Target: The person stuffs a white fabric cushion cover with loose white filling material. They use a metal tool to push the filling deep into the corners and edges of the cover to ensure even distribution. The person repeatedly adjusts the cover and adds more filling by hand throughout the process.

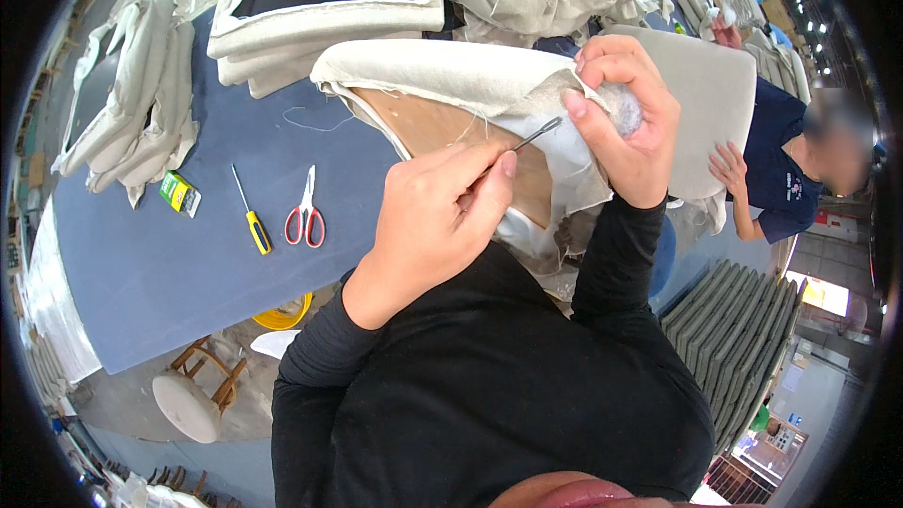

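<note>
Cream-covered panel [442,66] slants just beyond the left hand [437,202]; the right hand [635,118] pinches its corner, likely steadying it, while the left's closed fingertips grip a slim metal tool [539,134], apparently for control, angled cornerward.

Your one view looks steeply down from your head through a fisheye lens. Your black long-sleeved top [499,376] fills the lower foreground; your left hand [437,212] and right hand [635,122] appear close, mid-frame. Coverage includes the blue tabletop's [169,273] near-left corner.
</note>
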The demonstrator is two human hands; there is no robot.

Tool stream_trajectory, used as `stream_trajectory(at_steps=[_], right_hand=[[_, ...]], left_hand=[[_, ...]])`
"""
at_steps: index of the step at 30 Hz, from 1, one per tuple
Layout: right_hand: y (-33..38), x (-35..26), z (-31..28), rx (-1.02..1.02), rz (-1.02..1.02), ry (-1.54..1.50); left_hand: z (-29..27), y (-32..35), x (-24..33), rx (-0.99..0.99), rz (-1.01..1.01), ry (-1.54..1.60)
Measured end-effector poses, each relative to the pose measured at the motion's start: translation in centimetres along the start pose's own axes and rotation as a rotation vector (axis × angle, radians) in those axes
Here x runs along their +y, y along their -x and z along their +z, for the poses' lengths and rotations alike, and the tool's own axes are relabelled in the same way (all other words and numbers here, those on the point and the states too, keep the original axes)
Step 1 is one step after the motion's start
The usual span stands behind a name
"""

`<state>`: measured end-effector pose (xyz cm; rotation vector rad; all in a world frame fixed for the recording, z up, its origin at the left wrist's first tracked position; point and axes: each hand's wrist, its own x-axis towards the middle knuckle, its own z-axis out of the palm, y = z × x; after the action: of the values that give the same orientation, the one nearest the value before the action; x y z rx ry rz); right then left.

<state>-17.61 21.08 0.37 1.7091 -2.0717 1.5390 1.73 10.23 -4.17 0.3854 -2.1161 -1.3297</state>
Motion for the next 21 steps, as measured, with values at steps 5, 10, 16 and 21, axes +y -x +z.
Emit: stream_trajectory(at_steps=[5,10,16,21], right_hand=[[0.1,0.0,-0.1,-0.019,-0.015,-0.027],[0.2,0.9,-0.4,-0.064,-0.129,-0.111],[-0.5,1.7,-0.7,-0.158,-0.315,-0.17],[0.1,1.9,-0.2,-0.123,-0.178,-0.224]], left_hand=[[0.7,-0.3,-0.5,-0.001,0.052,-0.015],[0.9,-0.6,-0.6,0.048,0.053,-0.019],[0.3,-1.6,0.0,0.097,0.092,-0.059],[-0.1,-1.5,-0.2,0.115,0.06,-0.039]])
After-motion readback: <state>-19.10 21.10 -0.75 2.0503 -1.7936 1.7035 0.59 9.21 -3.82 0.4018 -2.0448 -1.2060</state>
